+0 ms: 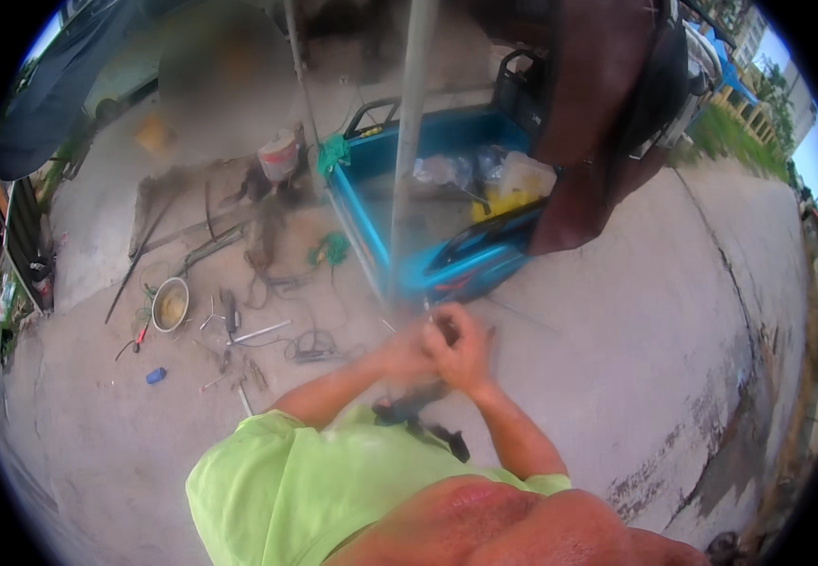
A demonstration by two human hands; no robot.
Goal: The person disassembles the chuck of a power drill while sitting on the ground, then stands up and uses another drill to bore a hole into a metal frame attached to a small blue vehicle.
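Observation:
In front of my chest, both hands are close together near the corner of a blue cargo bed point(362, 222). My right hand point(463, 347) is curled, its fingers closed around something small; a thin tip shows above it, too small to name. Smeared by motion, my left hand point(407, 355) is beside it on the left, and its fingers cannot be read. Below the hands, some dark straps or cloth point(414, 406) show against my light green shirt point(310, 481). A pale upright pole point(407, 141) rises just beyond the hands.
Inside the cargo bed are clear plastic bags point(447, 172) and a yellow item point(503, 204). Left on the concrete are a metal bowl point(171, 304), a T-shaped bar point(260, 332), a blue object point(155, 375), cables and several tools. A bucket point(279, 158) and green netting point(333, 153) are farther back.

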